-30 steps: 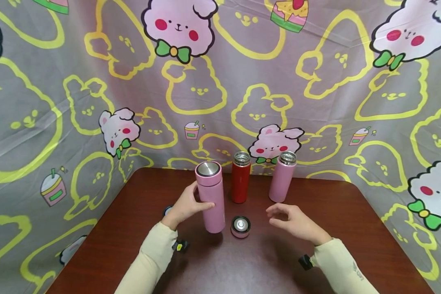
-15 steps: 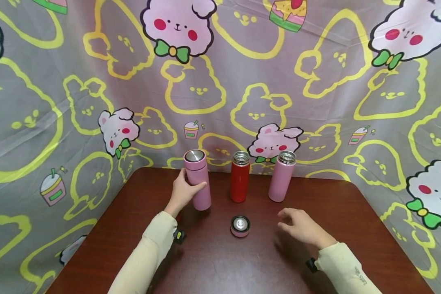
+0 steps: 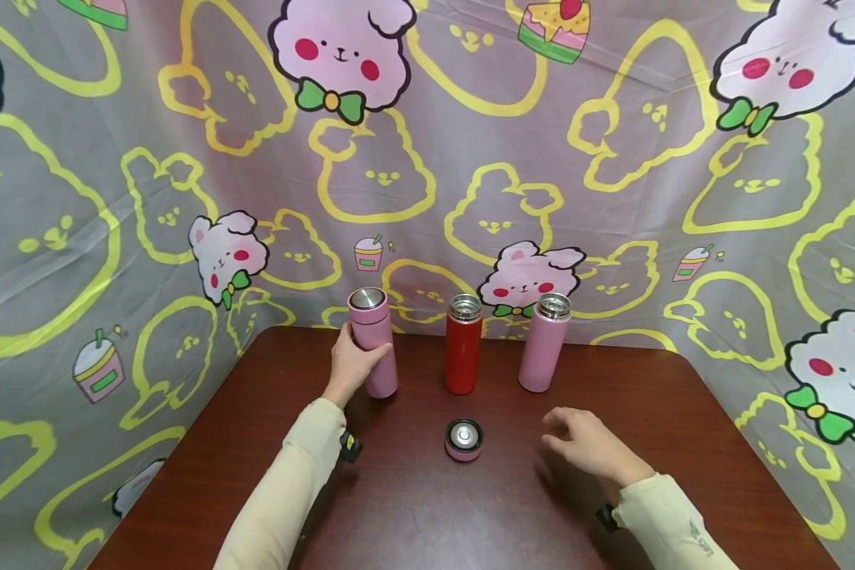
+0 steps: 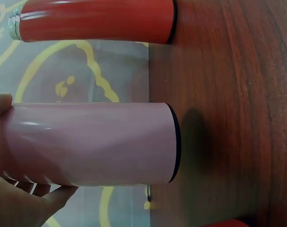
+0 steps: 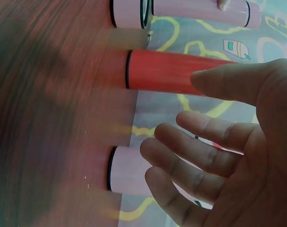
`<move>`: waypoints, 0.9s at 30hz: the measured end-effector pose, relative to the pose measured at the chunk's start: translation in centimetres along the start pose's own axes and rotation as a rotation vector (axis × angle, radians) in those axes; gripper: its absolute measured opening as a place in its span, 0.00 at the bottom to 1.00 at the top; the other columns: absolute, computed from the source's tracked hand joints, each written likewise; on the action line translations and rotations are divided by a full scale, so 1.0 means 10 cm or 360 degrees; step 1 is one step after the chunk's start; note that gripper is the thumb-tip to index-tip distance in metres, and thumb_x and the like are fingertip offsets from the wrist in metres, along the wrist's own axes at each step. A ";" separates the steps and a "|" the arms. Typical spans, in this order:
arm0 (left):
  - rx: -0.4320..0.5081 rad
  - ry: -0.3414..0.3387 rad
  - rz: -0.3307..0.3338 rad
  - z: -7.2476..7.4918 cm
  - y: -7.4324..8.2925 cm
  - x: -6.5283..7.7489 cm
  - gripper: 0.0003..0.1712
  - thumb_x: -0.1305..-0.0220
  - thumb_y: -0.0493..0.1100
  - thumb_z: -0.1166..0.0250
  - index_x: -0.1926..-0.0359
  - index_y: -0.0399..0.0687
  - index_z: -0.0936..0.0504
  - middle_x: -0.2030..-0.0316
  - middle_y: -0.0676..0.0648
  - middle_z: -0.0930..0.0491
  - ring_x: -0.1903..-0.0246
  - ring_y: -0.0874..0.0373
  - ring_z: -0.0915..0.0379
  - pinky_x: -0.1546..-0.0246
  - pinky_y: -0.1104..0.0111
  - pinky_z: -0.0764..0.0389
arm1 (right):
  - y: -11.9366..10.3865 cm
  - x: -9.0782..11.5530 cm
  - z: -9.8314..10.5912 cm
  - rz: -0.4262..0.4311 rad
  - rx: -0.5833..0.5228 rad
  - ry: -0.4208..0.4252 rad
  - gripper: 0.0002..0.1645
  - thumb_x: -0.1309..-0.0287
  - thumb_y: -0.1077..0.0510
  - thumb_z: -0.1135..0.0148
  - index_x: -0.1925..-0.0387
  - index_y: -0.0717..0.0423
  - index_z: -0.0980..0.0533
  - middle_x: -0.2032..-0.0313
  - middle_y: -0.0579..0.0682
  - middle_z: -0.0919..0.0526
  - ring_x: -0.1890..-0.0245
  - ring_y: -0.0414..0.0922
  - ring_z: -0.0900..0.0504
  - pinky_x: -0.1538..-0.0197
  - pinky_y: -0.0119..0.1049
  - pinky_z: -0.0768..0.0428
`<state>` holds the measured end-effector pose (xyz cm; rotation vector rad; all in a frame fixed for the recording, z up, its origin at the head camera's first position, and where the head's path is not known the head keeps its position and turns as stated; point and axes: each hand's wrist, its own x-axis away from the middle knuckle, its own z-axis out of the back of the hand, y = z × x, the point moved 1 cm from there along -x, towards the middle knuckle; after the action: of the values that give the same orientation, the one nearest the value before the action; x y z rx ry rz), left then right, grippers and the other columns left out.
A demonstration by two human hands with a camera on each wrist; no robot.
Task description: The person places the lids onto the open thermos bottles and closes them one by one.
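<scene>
My left hand grips a pink thermos bottle with its steel-topped lid on, at the back left of the table. In the left wrist view, the thumb and fingers wrap its upper body, and its dark base is close over the wood. A red thermos bottle with a bare steel mouth stands to its right. Farther right is a second pink bottle, also without a lid. My right hand hovers over the table in front of that bottle, its fingers loosely bent and nothing in its grasp.
A loose pink lid lies on the table between the hands, its steel and black inner side up. A red rounded edge shows at the bottom of the left wrist view. A patterned cloth hangs behind the table.
My left hand has carried the lidded pink bottle back, left and down, to beside the red bottle. My right hand has drawn slightly to the right, away from the loose lid.
</scene>
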<state>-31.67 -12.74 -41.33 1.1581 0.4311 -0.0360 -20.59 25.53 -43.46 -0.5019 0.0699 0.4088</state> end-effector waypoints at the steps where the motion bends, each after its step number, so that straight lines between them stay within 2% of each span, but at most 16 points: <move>1: 0.0008 0.0002 0.0009 0.00 -0.01 -0.01 0.39 0.63 0.51 0.28 0.50 0.45 0.35 0.59 0.46 0.28 0.61 0.53 0.30 0.61 0.58 0.28 | 0.00 0.00 0.00 -0.0002 0.0004 0.0004 0.10 0.52 0.56 0.38 0.65 0.51 0.25 0.69 0.43 0.23 0.69 0.39 0.25 0.67 0.33 0.26; 16: 0.0063 0.0032 0.0044 -0.05 -0.20 -0.06 0.39 0.63 0.49 0.27 0.49 0.44 0.36 0.58 0.45 0.29 0.59 0.51 0.31 0.60 0.56 0.29 | 0.03 0.01 -0.03 0.0002 0.0022 0.0048 0.09 0.53 0.56 0.37 0.67 0.50 0.25 0.71 0.40 0.24 0.72 0.35 0.26 0.69 0.31 0.27; 27: 0.0068 -0.0054 0.0121 -0.06 -0.24 -0.09 0.43 0.62 0.51 0.27 0.46 0.45 0.39 0.55 0.44 0.30 0.57 0.50 0.32 0.57 0.56 0.30 | 0.04 0.01 -0.05 0.0013 0.0018 0.0067 0.10 0.53 0.56 0.37 0.67 0.54 0.24 0.72 0.39 0.25 0.73 0.34 0.27 0.70 0.30 0.27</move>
<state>-33.23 -13.38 -43.30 1.2134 0.3574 0.0012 -20.67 25.65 -44.07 -0.4991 0.1150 0.4058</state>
